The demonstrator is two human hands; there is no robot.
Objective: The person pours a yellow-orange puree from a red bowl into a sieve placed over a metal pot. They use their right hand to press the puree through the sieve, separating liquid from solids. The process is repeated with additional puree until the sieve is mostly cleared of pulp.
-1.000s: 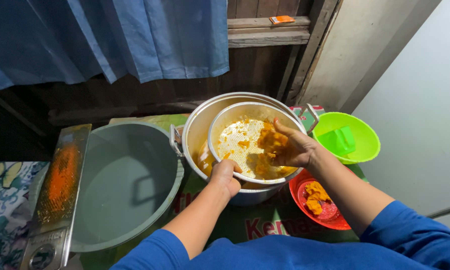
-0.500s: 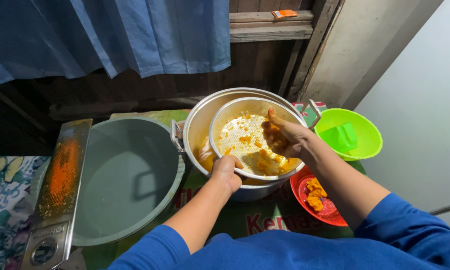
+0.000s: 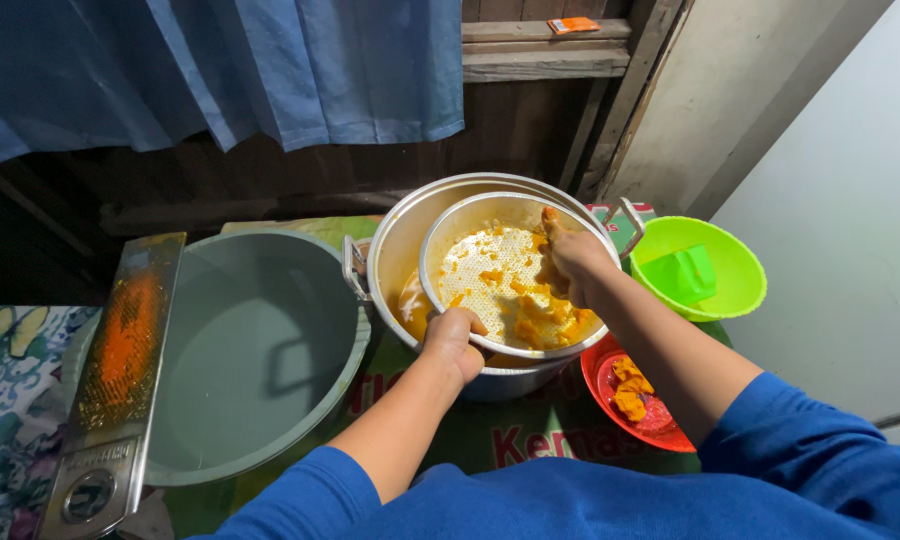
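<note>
Curtain (image 3: 220, 70) cloth, big and blue, hangs at the top. Below it we see one grey tub (image 3: 240, 350) lying tipped on its side, its open mouth facing us. Beside it stands one big metal pot (image 3: 395, 250). One round metal strainer (image 3: 490, 275) sits in the pot's mouth, tilted so its hollow faces up and toward us; being round, it has no long side. Our left hand (image 3: 455, 340) has its grip closed on the strainer's near rim. Our right hand (image 3: 570, 265) presses orange mash (image 3: 545, 325) inside, fingers bent on it. Half a second ago this hand was a bit lower. One green bowl (image 3: 735, 275) and one red bowl (image 3: 610, 395) sit at the right.
</note>
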